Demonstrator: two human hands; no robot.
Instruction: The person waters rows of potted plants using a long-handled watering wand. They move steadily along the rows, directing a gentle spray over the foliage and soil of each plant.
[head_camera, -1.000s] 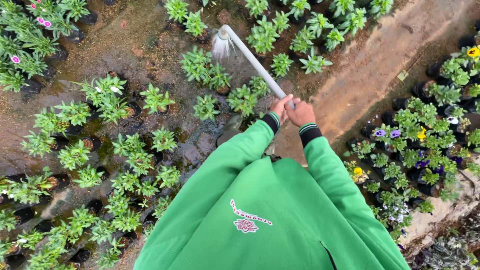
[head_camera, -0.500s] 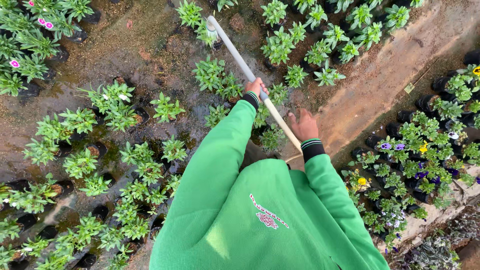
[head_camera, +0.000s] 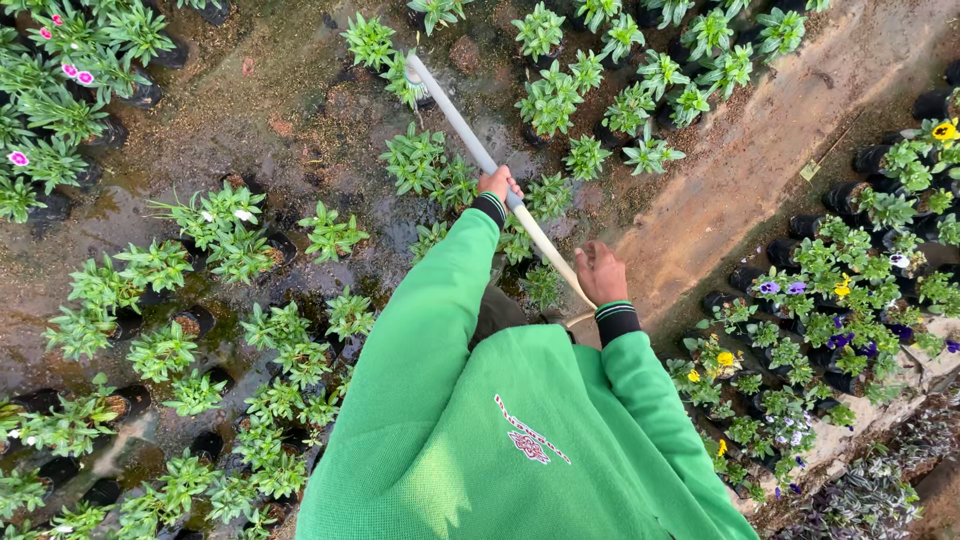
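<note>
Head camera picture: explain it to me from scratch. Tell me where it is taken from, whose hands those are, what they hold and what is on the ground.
The picture comes from a camera worn on a person's head, looking straight down, so you see the wearer's own arms in green sleeves and no face. There is no machine here, only two bare hands. The left hand grips a long pale watering wand farther up its shaft. The right hand grips the same wand near its lower end, close to the body. The wand's head points out over the plants; whether water is coming out is hard to tell. Below lies wet, muddy ground with rows of small green seedlings in dark pots. At the top left are plants with pink flowers. On the right, beyond a bare dirt path, stand potted plants with yellow and purple flowers.
</note>
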